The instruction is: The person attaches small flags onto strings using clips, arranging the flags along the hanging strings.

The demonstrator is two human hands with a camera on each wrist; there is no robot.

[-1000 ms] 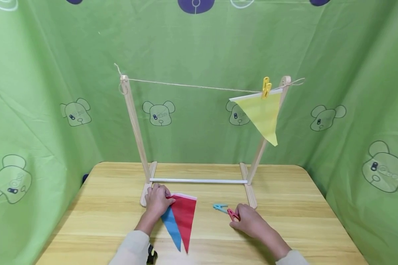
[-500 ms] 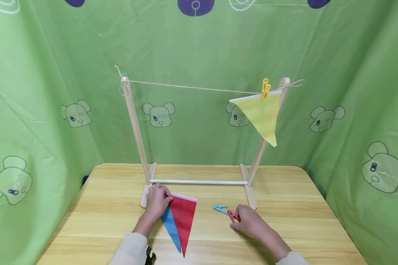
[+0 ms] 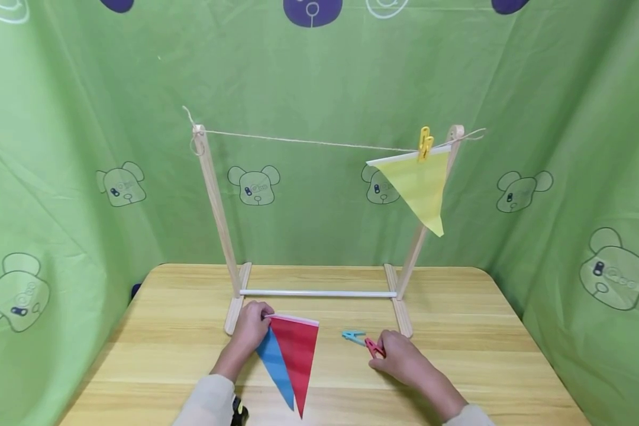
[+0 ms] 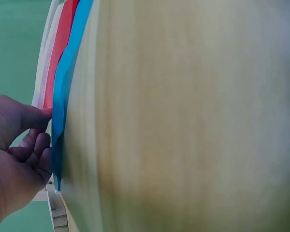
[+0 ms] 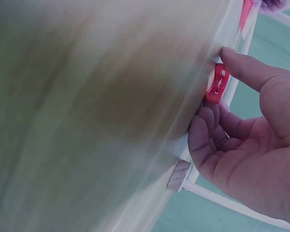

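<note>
My left hand (image 3: 251,324) pinches the white-edged top corner of a red pennant (image 3: 298,349). A blue pennant (image 3: 277,362) lies partly beneath the red one; whether the fingers also hold it I cannot tell. In the left wrist view the thumb presses on the red pennant (image 4: 63,43), above the blue pennant's edge (image 4: 63,92). My right hand (image 3: 402,355) holds a small red clothespin (image 3: 373,347) between thumb and fingers, low at the table; the right wrist view has this red clothespin (image 5: 217,83) too. A light blue clothespin (image 3: 354,335) lies just left of it.
Behind the hands stands a wooden frame (image 3: 217,207) with a white crossbar (image 3: 319,293). A string (image 3: 298,141) spans its posts. Yellow clothespins (image 3: 425,144) hold a yellow pennant (image 3: 418,183) near the right post. Green curtains (image 3: 319,236) surround the wooden table (image 3: 458,331).
The fingers of my left hand have shifted slightly left on the red pennant, and its thumb is now hidden from the head view. The pennants' tips have slid a little. My right hand stays in place.
</note>
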